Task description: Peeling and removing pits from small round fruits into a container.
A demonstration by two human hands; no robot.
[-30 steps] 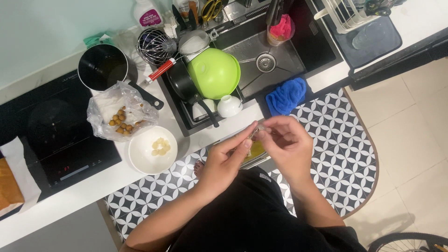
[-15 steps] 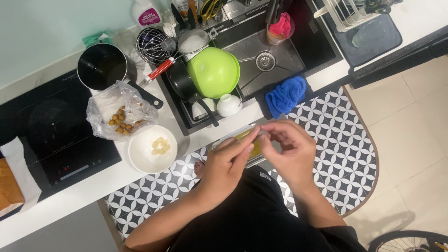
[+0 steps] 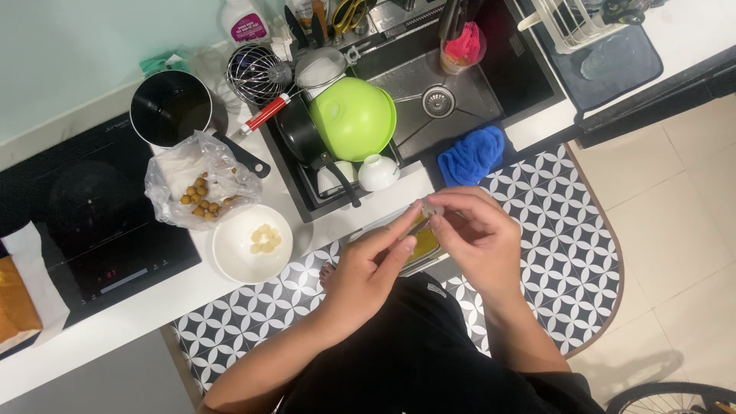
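Both hands stay over the tabletop edge, left hand and right hand pinching a small pale round fruit, too small to tell its axis, white bowl beside.

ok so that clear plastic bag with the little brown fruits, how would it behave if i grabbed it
The clear plastic bag looks thin and crumpled, so probably floppy. The small round brown fruits inside would likely shift and roll toward the low side. Its mouth seems open, so some might spill.
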